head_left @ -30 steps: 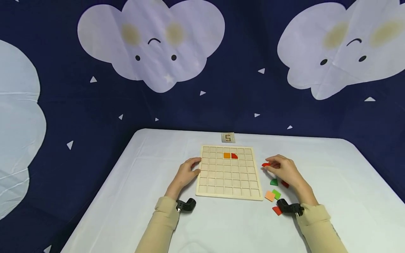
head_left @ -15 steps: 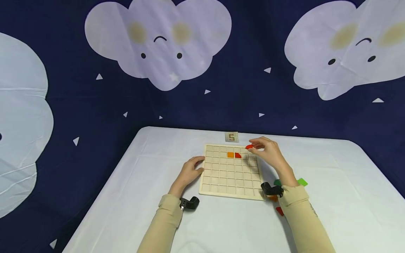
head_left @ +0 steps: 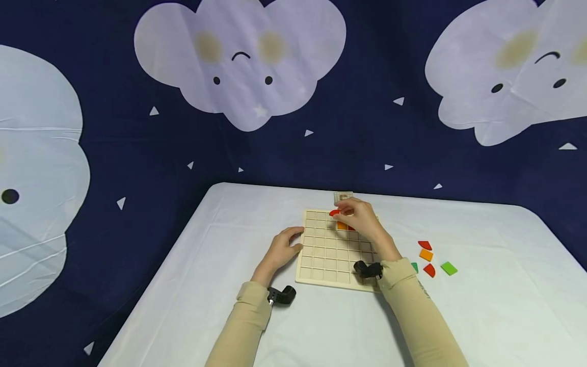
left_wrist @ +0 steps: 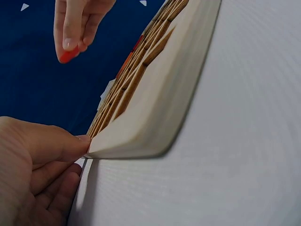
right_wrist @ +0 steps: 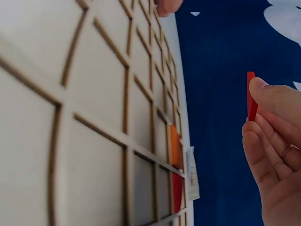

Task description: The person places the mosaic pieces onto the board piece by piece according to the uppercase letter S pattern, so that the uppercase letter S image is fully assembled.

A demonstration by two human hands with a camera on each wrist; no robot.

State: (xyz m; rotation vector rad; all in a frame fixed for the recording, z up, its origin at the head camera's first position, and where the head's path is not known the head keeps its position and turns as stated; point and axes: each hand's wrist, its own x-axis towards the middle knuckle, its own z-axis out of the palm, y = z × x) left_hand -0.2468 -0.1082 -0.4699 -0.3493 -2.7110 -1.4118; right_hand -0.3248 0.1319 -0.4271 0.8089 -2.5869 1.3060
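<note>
My right hand (head_left: 359, 216) pinches a red tile (head_left: 334, 212) with a curved edge between thumb and fingertips, held above the far rows of the wooden grid board (head_left: 321, 257). In the right wrist view this red tile (right_wrist: 251, 96) stands edge-on, apart from the board. An orange square tile (head_left: 341, 226) sits in a board cell, and beside it another red tile (head_left: 351, 229) is partly hidden by my right hand. My left hand (head_left: 281, 250) rests at the board's left edge, fingers and thumb spread apart; its thumb touches the rim (left_wrist: 122, 143) in the left wrist view.
Right of the board lie several loose tiles: a red one (head_left: 424, 245), an orange one (head_left: 426, 255), a second red one (head_left: 429, 270), a light green one (head_left: 449, 268) and a half-hidden dark green one (head_left: 415, 267). Behind the board lies a small patterned card (head_left: 340, 195).
My right hand has carried the red tile leftward from beside the board to above its far rows. The loose tiles have come out from behind my arm. My left hand stays at the board's edge.
</note>
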